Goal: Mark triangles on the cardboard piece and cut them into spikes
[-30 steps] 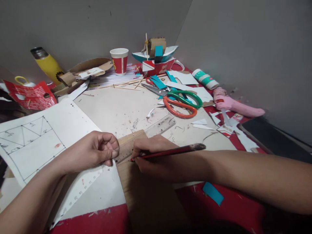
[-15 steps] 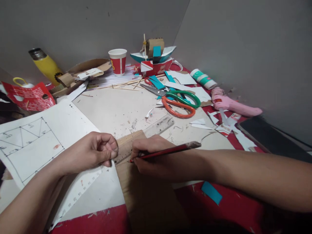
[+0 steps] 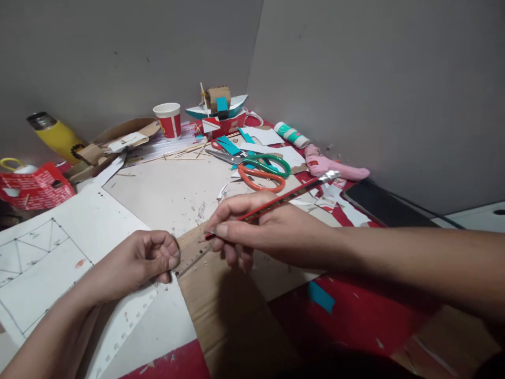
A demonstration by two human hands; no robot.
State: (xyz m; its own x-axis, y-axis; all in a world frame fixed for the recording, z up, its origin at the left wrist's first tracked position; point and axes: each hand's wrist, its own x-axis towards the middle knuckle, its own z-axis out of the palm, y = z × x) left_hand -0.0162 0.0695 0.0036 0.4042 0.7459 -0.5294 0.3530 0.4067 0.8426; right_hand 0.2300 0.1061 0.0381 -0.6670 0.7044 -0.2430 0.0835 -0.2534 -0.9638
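Observation:
My right hand [image 3: 256, 223] grips a red-and-black pencil [image 3: 282, 200], its tip pointing left above a clear ruler [image 3: 194, 259]. The ruler lies across a strip of brown cardboard [image 3: 213, 310], and my right hand hides its far end. At the ruler's near-left end, my left hand [image 3: 152, 258] is closed, thumb and fingers pressed together on it beside the cardboard's edge. Under my left forearm is a white sheet [image 3: 43, 295] with a ruled drawing of rectangles and diagonals.
Scissors [image 3: 260, 171] with green and orange handles lie beyond my right hand among paper scraps. Behind stand a paper cup [image 3: 168, 121] and a model boat [image 3: 219, 105]. A pink glue gun [image 3: 335, 167] and dark phone [image 3: 384, 205] lie right; a yellow bottle [image 3: 59, 139] leans left.
The pencil tip has come up from the cardboard at the ruler's edge to over the ruler, and my right hand has turned and opened its lower fingers. The view has shifted right.

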